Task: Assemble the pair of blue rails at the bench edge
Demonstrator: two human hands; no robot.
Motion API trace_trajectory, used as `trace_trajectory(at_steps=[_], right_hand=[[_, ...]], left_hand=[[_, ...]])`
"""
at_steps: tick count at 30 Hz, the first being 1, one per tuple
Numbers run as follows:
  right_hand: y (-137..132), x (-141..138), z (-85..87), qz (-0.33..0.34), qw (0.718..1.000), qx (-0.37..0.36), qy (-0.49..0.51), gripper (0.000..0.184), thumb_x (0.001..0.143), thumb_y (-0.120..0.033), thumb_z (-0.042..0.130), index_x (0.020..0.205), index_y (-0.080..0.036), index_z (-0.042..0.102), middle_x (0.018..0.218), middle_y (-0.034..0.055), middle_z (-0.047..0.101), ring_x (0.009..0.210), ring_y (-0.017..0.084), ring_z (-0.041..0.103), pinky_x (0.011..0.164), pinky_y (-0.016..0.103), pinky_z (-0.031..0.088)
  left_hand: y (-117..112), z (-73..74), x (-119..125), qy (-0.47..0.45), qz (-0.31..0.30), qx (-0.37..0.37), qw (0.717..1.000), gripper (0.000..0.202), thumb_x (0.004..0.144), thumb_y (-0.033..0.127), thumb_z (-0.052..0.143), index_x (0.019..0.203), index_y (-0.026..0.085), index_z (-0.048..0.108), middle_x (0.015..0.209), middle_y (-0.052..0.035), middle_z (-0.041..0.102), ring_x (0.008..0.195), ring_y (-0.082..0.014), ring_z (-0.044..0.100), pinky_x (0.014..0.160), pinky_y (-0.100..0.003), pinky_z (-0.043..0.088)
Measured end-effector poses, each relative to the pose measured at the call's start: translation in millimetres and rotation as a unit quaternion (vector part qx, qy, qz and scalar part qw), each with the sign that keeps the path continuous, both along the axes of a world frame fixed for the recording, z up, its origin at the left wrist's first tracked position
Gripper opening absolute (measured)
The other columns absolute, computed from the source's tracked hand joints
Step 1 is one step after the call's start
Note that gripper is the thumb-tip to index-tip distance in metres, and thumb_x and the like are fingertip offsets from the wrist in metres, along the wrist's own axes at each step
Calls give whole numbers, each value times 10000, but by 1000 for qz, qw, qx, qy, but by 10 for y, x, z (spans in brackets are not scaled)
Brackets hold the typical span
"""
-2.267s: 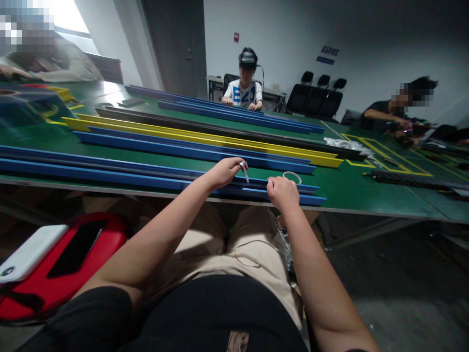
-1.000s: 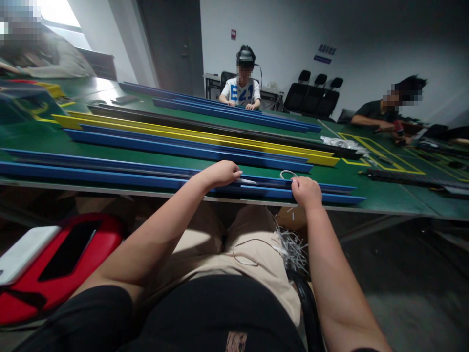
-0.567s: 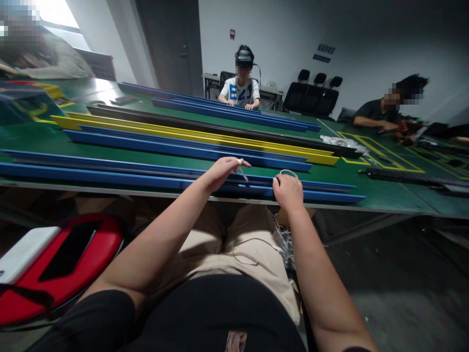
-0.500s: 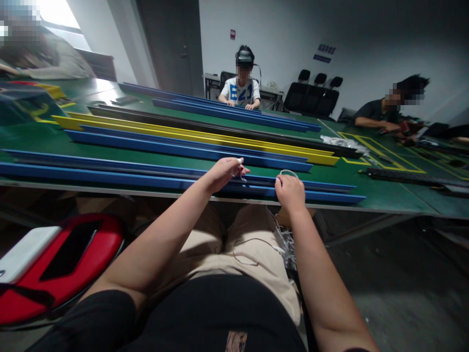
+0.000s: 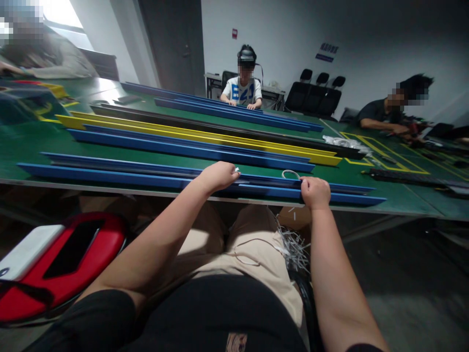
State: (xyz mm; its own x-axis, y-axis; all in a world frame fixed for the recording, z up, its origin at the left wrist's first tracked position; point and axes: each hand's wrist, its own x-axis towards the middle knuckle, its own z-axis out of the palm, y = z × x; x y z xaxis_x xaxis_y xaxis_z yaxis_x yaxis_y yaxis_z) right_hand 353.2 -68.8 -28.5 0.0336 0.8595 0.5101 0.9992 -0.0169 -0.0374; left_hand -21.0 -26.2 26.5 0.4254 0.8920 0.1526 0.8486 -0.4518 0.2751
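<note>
A long blue channel rail (image 5: 110,177) lies along the near table edge, under both my hands. My left hand (image 5: 219,176) is closed above its middle, with a small white strip (image 5: 237,170) showing at the thumb and fingertips. Farther right, my right hand (image 5: 317,192) is closed around the rail's near side, its thumb at the upper edge. Just left of that hand, a thin white loop (image 5: 290,172) stands up behind the rail. Where its ends go is hidden.
Beyond lie another blue rail (image 5: 190,148), a yellow rail (image 5: 205,139) and a black rail (image 5: 220,126). White strip scraps (image 5: 295,249) hang by my right leg near a cardboard box (image 5: 293,216). A red stool (image 5: 106,254) is at left. Co-workers sit around the table.
The near blue rail has slid to the right, and my right hand has moved right with it. My left hand has turned and closed, its fingers now lower against the rail.
</note>
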Motion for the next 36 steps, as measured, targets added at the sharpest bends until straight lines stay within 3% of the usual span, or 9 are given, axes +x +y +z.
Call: trace_trajectory(at_steps=[6, 11, 15, 20, 23, 27, 30, 32, 36], right_hand=[[38, -252, 126, -73, 997, -34, 10, 482, 989, -383, 331, 936, -182, 766, 1013, 136, 737, 934, 248, 600, 798, 346, 361], [-6, -897, 134, 41, 998, -53, 0, 428, 1013, -429, 355, 1036, -233, 735, 1098, 82, 731, 1035, 243, 589, 909, 364, 338], [-48, -1078, 114, 56, 997, -43, -7, 409, 1018, -423, 368, 1111, -219, 710, 1120, 90, 722, 1060, 247, 575, 960, 374, 311], [-71, -882, 105, 69, 997, -32, -13, 396, 1018, -383, 364, 1092, -231, 722, 1104, 68, 726, 1032, 236, 579, 916, 349, 322], [-63, -776, 84, 59, 998, -26, -11, 395, 1012, -348, 369, 1088, -220, 734, 1107, 73, 727, 1029, 232, 584, 905, 344, 328], [-43, -726, 65, 58, 998, -22, -7, 377, 1002, -336, 387, 1092, -229, 738, 1114, 62, 727, 1023, 230, 590, 905, 349, 334], [-48, -777, 86, 41, 999, -26, -3, 376, 998, -363, 398, 1070, -235, 744, 1106, 76, 726, 1034, 249, 579, 910, 372, 335], [-60, -876, 112, 36, 999, -19, 1, 384, 1000, -395, 402, 1066, -230, 742, 1122, 90, 719, 1065, 266, 563, 941, 395, 327], [-64, -1196, 135, 85, 996, -13, -11, 424, 1023, -454, 370, 1106, -231, 722, 1132, 97, 709, 1072, 258, 556, 981, 400, 310]], left_hand=[[60, -64, 60, -37, -19, -11, 999, 285, 879, 466, 554, 804, 207, 646, 811, -95, 726, 744, -225, 661, 642, -292, 429], [130, -174, 47, -84, 34, 8, 996, 399, 800, 506, 681, 1025, 188, 593, 962, -119, 734, 857, -260, 685, 682, -298, 449], [142, -182, -37, -36, 20, 33, 999, 538, 757, 408, 737, 1202, 172, 549, 987, -134, 731, 890, -282, 687, 709, -308, 450], [140, -116, -38, -112, -20, 33, 993, 222, 916, 411, 539, 950, 227, 658, 861, -59, 719, 804, -219, 648, 711, -297, 429], [142, -107, 38, -274, -51, 3, 960, 287, 943, 427, 490, 857, 198, 640, 791, -39, 683, 732, -173, 590, 684, -278, 418], [134, -114, 133, -493, -51, -142, 857, 287, 943, 421, 469, 830, 180, 577, 669, -13, 615, 544, -116, 461, 544, -244, 379], [138, -114, 127, -561, -35, -231, 794, 235, 929, 420, 494, 850, 201, 526, 595, 18, 562, 460, -102, 403, 459, -220, 322], [153, -113, 90, -562, -20, -236, 793, 225, 932, 406, 499, 836, 204, 522, 528, 45, 476, 421, -93, 357, 429, -209, 271], [196, -102, 2, -518, -12, -222, 826, 238, 936, 363, 502, 777, 191, 542, 465, 70, 335, 398, -81, 271, 428, -218, 195]])
